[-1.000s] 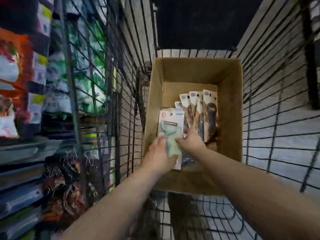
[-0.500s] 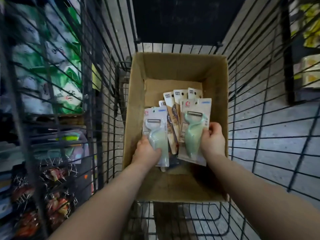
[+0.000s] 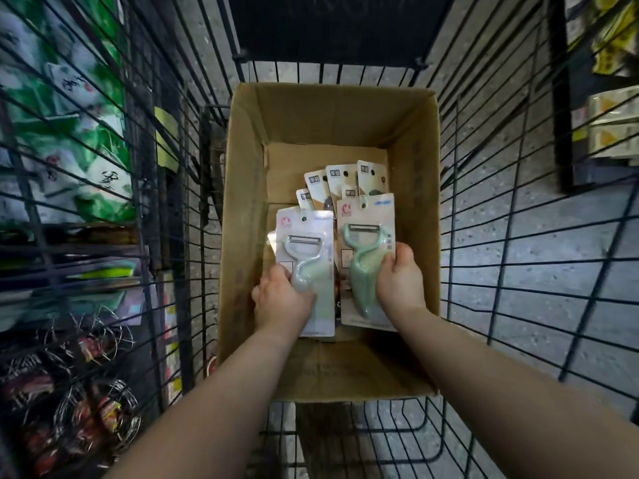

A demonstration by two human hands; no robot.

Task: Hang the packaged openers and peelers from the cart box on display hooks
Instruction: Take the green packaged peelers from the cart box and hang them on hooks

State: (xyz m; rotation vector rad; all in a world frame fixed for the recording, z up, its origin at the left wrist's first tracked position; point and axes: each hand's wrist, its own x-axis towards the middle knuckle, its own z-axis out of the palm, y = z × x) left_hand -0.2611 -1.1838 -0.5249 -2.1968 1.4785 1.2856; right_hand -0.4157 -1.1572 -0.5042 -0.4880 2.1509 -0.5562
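Observation:
An open cardboard box [image 3: 242, 202] stands in a black wire cart. My left hand [image 3: 281, 302] grips a carded pale green peeler [image 3: 306, 250], held upright over the box. My right hand [image 3: 401, 278] grips a second carded green peeler [image 3: 364, 257] by its right edge, beside the first. Behind them, several carded openers [image 3: 332, 183] lie fanned on the box floor, partly hidden by the two packs.
The cart's wire walls [image 3: 518, 236] rise close on both sides and in front. Left of the cart are shelves with green packages [image 3: 79, 133] and wire-looped goods [image 3: 86, 392]. More packaged stock [image 3: 612, 126] sits at the upper right, over a grey floor.
A second ago both hands held one stack low in the box. They have since split it into one peeler pack each and lifted them side by side.

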